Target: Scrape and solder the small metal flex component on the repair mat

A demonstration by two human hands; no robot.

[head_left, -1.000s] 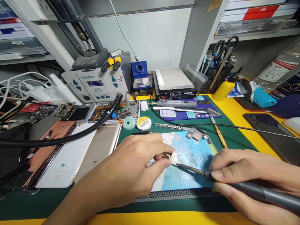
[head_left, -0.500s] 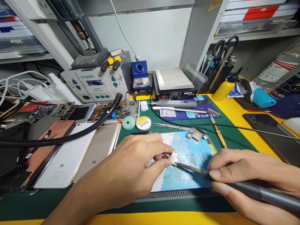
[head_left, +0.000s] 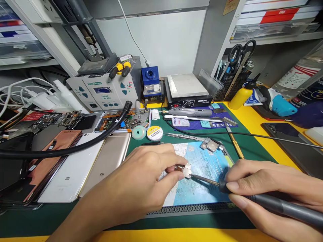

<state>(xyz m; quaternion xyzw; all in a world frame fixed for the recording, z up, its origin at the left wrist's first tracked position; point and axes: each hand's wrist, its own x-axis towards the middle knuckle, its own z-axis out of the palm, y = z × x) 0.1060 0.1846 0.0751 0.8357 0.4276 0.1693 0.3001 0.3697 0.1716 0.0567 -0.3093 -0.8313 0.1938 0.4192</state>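
Note:
My left hand (head_left: 141,181) pinches a small silver metal part (head_left: 186,170) and holds it down on the blue work mat (head_left: 204,188). My right hand (head_left: 262,188) grips a dark grey soldering iron (head_left: 264,203) like a pen. The iron's thin tip (head_left: 199,178) touches the right edge of the metal part. Two more small metal shields (head_left: 210,144) lie at the far edge of the blue mat.
Several phones (head_left: 75,164) lie side by side at left under a black hose (head_left: 75,148). Behind stand a rework station (head_left: 101,90), a parts tray (head_left: 126,121), a solder-paste tin (head_left: 154,132), a hot plate (head_left: 188,87), a tool cup with scissors (head_left: 234,77) and a yellow bottle (head_left: 239,95). A cable (head_left: 252,135) crosses the green mat.
Both hands have stayed in nearly the same place. The iron's tip has shifted only slightly against the metal part.

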